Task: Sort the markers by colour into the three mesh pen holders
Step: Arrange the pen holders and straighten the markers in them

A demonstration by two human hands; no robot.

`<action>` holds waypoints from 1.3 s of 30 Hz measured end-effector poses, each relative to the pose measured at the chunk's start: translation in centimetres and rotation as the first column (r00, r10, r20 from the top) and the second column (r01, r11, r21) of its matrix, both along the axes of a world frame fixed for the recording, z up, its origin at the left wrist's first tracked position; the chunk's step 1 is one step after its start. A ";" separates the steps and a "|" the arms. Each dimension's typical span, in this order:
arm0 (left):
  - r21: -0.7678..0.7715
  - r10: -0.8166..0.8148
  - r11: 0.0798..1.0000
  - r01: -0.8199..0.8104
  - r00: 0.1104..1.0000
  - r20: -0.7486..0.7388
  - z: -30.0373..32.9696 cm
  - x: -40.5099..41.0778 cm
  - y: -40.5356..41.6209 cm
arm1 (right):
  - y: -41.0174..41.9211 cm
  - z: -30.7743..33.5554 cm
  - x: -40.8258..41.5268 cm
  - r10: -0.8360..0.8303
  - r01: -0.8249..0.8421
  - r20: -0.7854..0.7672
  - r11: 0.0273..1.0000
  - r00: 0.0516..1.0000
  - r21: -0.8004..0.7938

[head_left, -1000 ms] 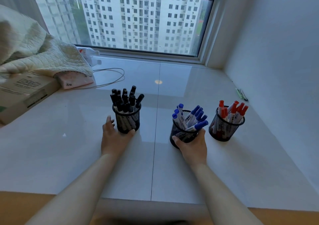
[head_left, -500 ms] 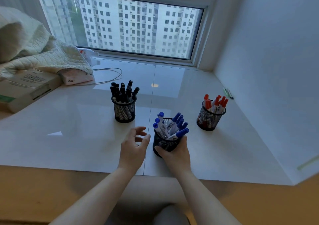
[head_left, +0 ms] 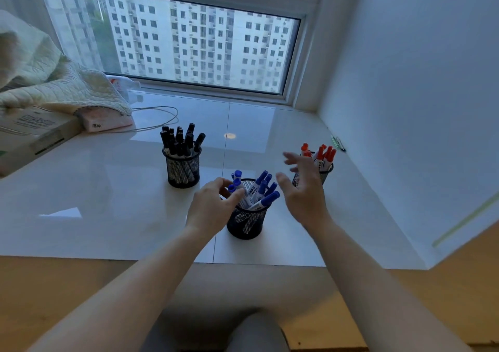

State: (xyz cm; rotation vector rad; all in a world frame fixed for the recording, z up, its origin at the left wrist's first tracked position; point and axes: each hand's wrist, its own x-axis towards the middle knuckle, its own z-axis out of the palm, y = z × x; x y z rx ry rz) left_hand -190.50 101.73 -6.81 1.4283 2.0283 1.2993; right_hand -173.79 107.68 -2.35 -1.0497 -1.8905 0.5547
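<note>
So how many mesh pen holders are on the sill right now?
3: the holder of black markers far left, the holder of blue markers nearest, the holder of red markers far right, partly hidden.

Cool daylight from the window [head_left: 199, 46] lit the scene, leaving the foreground dim and bluish. The glossy white sill [head_left: 94, 189] mirrored the window as pale glare, with one small round bright spot [head_left: 229, 135]. The right hand [head_left: 303, 189] showed motion blur at its fingers. Wide-angle distortion bent the wall [head_left: 418, 81] and frame edges outward.
</note>
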 end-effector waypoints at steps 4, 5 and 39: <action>-0.014 -0.039 0.999 0.038 0.997 -0.064 0.4 -0.2 0.4 | 1.6 2.3 -2.3 0.212 -0.220 0.378 0.975 0.901 -0.024; -0.025 -0.045 0.999 0.043 0.996 -0.080 0.5 -0.2 0.4 | 1.8 2.4 -2.9 0.224 -0.236 0.425 0.971 0.877 -0.024; 0.136 0.018 0.963 -0.231 0.564 0.826 6.1 -4.1 0.4 | 4.9 5.5 -0.1 -0.401 -0.232 -0.584 0.648 0.706 -0.726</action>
